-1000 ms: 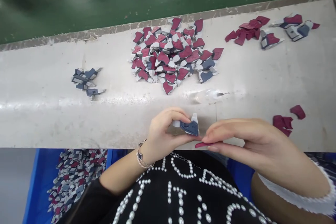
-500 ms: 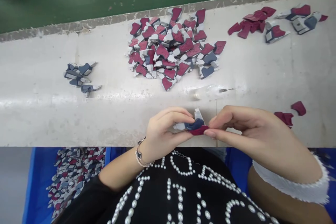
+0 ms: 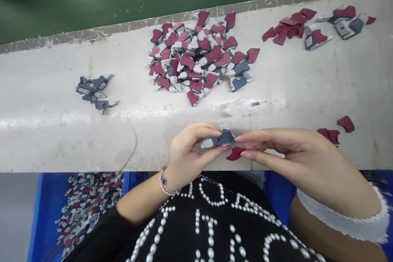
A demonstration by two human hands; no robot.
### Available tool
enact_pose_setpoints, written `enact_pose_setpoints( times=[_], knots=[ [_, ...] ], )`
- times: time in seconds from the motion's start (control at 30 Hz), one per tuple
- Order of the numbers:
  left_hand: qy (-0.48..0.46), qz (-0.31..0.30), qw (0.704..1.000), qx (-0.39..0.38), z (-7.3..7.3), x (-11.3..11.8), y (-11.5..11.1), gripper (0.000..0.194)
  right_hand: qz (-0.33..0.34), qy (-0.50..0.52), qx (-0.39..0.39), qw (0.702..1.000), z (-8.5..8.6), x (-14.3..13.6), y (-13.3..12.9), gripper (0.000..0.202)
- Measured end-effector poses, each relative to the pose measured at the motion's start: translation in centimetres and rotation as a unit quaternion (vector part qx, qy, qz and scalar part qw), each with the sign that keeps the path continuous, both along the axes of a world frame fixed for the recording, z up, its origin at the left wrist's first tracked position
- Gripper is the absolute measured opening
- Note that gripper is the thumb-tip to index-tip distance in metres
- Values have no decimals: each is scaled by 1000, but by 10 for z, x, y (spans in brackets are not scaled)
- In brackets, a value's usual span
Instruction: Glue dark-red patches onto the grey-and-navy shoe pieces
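Note:
Near the table's front edge, my left hand (image 3: 193, 147) pinches a blue and grey plastic part (image 3: 225, 137) between thumb and fingers. My right hand (image 3: 285, 147) holds a small dark red piece (image 3: 235, 154) at its thumb tip, just below the blue part and apart from it. The right index fingertip meets the right end of the blue part. Beyond my hands lies a clear bottle (image 3: 241, 107) with a thin metal tip.
A large pile of red, blue and grey parts (image 3: 187, 61) lies mid-table. Blue-grey parts (image 3: 89, 88) sit left. Red pieces (image 3: 288, 26) lie back right, others (image 3: 346, 123) nearer. A blue bin (image 3: 46, 213) of parts stands below left.
The red piece, earlier against the blue part, is now separated below it. My left hand has tilted the blue part so its face shows more. The view has shifted slightly.

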State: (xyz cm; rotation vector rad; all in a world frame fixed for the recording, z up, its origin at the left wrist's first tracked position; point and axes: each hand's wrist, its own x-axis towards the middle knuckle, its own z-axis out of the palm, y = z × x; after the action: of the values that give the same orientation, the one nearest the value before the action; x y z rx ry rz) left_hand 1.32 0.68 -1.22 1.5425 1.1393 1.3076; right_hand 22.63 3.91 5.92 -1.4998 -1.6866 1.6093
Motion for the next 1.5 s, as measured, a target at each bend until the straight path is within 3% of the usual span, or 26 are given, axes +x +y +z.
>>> enact_pose_setpoints(
  times=[0.1,0.3,0.47,0.7,0.77,0.83,0.97,1.1,1.33,1.5],
  knots=[
    [-2,7,1000,-16,-3,0,0,32,18,-12,4,1000,2,1,1,12],
    [-22,36,998,-41,-10,6,-1,26,-13,-18,18,1000,-2,-6,4,11],
    [-58,75,995,-41,-8,14,0,27,6,-51,49,997,-9,-15,0,14],
    [-214,106,958,-162,-8,12,0,30,-29,-40,56,997,-9,-10,3,13],
    [-225,85,959,-149,-8,7,-1,33,-36,-43,59,997,-9,-6,6,14],
    [-215,25,971,-104,-6,4,-2,31,-39,-38,53,997,-9,-4,8,16],
    [-122,-73,990,23,3,3,-2,29,-22,-21,44,999,-7,-4,9,18],
    [-24,-54,994,95,7,3,2,27,13,-4,45,999,-3,-4,8,14],
    [-3,-64,993,103,10,-1,5,28,119,-11,59,991,-4,1,11,15],
    [4,-22,997,74,9,-5,5,31,61,-41,79,994,-1,16,11,18]
  ],
)
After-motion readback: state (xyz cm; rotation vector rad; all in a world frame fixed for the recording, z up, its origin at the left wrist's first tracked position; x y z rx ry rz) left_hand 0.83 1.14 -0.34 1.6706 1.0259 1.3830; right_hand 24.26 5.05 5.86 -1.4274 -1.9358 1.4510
